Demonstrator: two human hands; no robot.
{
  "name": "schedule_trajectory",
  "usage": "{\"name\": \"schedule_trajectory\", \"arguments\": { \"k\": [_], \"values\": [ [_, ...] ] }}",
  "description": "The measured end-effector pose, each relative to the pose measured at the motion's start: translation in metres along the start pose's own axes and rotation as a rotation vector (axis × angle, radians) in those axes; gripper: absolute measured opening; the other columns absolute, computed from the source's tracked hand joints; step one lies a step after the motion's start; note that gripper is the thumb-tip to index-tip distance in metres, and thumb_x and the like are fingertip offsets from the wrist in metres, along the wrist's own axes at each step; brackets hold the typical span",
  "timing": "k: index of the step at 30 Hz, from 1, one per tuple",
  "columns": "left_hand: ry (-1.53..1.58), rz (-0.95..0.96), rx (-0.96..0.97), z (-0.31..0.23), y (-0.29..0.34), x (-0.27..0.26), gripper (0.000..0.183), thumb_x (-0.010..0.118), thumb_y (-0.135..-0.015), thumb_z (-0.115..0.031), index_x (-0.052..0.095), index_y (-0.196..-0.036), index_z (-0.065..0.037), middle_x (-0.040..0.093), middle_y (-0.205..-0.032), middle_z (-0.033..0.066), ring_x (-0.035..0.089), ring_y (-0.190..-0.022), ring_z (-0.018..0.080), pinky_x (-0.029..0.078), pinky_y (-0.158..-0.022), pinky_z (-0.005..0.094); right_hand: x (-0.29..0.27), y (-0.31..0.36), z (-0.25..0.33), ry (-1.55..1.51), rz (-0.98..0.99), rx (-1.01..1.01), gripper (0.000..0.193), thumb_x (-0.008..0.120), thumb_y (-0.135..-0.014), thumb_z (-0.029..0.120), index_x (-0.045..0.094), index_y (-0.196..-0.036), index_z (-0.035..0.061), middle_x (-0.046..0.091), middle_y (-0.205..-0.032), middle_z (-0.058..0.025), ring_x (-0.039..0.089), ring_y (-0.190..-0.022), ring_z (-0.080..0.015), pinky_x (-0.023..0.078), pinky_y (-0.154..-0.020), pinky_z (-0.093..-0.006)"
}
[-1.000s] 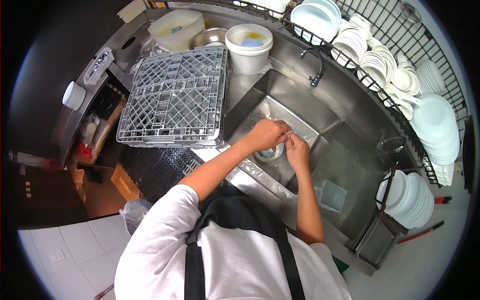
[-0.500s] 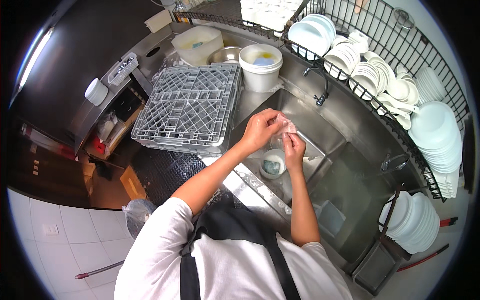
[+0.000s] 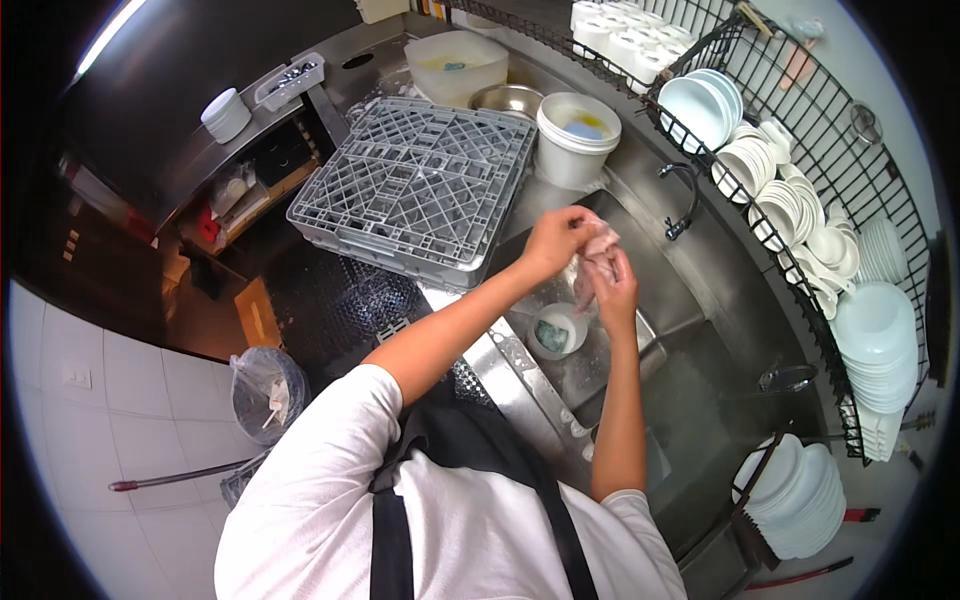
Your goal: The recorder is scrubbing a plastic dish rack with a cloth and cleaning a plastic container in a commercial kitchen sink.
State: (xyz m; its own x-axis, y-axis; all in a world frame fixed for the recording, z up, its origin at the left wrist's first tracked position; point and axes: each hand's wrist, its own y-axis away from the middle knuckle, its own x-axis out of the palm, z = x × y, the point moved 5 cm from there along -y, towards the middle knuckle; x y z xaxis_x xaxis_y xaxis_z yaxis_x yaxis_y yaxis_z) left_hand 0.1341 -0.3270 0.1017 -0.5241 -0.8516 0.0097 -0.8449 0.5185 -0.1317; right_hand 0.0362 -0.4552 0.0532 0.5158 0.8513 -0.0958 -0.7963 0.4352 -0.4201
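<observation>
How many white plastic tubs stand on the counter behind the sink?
2: a round white tub beside the grey dish rack, and a squarer tub behind the rack. Others may be hidden.

Grey dish rack [image 3: 420, 190] beside white bucket [image 3: 577, 138]; bowls [image 3: 700, 105] shelved

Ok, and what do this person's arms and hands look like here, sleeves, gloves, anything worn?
Both forearms are bare from the elbow down. The left hand and right hand show no gloves; no watch or ring is visible. Short white sleeves end above the elbows, and a black apron with straps covers the white shirt.
</observation>
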Motion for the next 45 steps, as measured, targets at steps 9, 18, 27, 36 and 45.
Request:
{"name": "schedule_trajectory", "arguments": {
  "k": [9,18,27,36,45],
  "values": [
    [-0.149,-0.099,0.030,0.022,-0.012,-0.042,0.026,0.073,-0.097,-0.028,0.080,-0.102,-0.003,0.076,-0.080,0.0089,0.068,-0.070,0.0118,0.053,-0.066,0.0303,0.020,0.004,-0.022,0.093,0.155,0.153,0.025,0.069,-0.099,0.022,0.072,-0.112,0.0010,0.072,-0.091,-0.0049,0.067,-0.079,-0.0132,0.052,-0.071,-0.0302],
    [-0.318,0.073,-0.094,0.076,-0.039,-0.058,0.066,0.053,-0.102,-0.062,0.078,-0.112,-0.002,0.075,-0.096,0.0167,0.071,-0.094,0.0236,0.052,-0.088,0.0374,0.037,-0.002,0.023,-0.254,-0.070,0.384,0.024,0.070,-0.102,0.028,0.071,-0.097,0.0044,0.047,-0.070,0.0095,0.037,-0.061,-0.0003,0.025,-0.053,-0.0220],
    [0.368,0.644,-0.620,0.131,-0.012,0.050,0.063,0.047,-0.104,-0.068,0.067,-0.122,-0.011,0.069,-0.106,0.0032,0.064,-0.101,0.0162,0.048,-0.098,0.0354,-0.018,-0.002,0.015,-0.268,-0.226,0.281,0.011,0.059,-0.094,0.004,0.070,-0.092,-0.0007,0.060,-0.073,0.0053,0.058,-0.070,-0.0068,0.042,-0.063,-0.0244],
    [0.661,0.351,-0.415,0.090,-0.025,0.057,0.014,0.066,-0.104,-0.027,0.064,-0.104,-0.013,0.068,-0.099,-0.0015,0.065,-0.091,0.0103,0.052,-0.081,0.0290,-0.108,0.025,-0.001,-0.312,-0.151,0.627,0.016,0.061,-0.090,0.020,0.065,-0.083,0.0054,0.061,-0.066,-0.0002,0.040,-0.046,-0.0047,0.031,-0.045,-0.0251],
    [0.253,0.276,-0.331,0.082,-0.026,0.051,0.012,0.062,-0.101,-0.017,0.063,-0.109,-0.008,0.065,-0.093,-0.0008,0.063,-0.083,0.0087,0.051,-0.073,0.0268,-0.138,0.053,-0.054,0.385,0.242,0.738,0.043,0.071,-0.092,0.042,0.075,-0.084,0.0007,0.063,-0.066,-0.0034,0.055,-0.064,-0.0134,0.046,-0.062,-0.0364]
  ]
}}
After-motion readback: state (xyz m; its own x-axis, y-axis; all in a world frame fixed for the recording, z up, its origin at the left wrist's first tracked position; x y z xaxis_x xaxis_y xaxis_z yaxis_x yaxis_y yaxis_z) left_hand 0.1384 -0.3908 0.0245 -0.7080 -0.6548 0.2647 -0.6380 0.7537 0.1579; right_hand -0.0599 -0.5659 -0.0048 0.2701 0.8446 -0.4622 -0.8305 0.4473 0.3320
